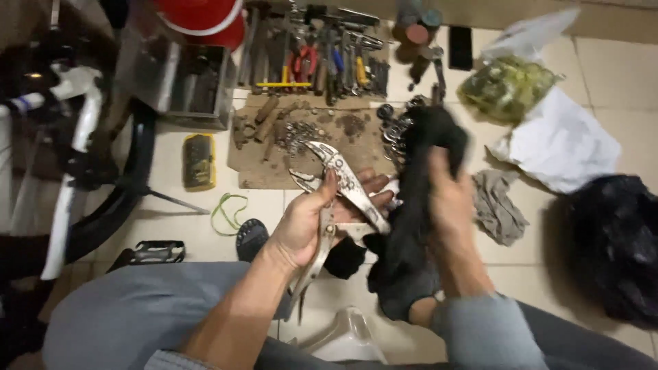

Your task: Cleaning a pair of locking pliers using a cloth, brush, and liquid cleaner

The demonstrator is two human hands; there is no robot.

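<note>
Above the tiled floor (205,233), left hand (305,223) fingers (373,183) clamp locking pliers (346,185); right hand (449,199) fingers grip a black cloth (411,226) just right.

Two bare forearms reach forward over grey-trousered knees. The left hand (305,223) is curled shut, thumb up, around something it grips. The right hand (449,199), blurred, is closed too.

A clear plastic bag (508,85) of green stuff lies beside crumpled white wrapping (562,140), upper right.
</note>
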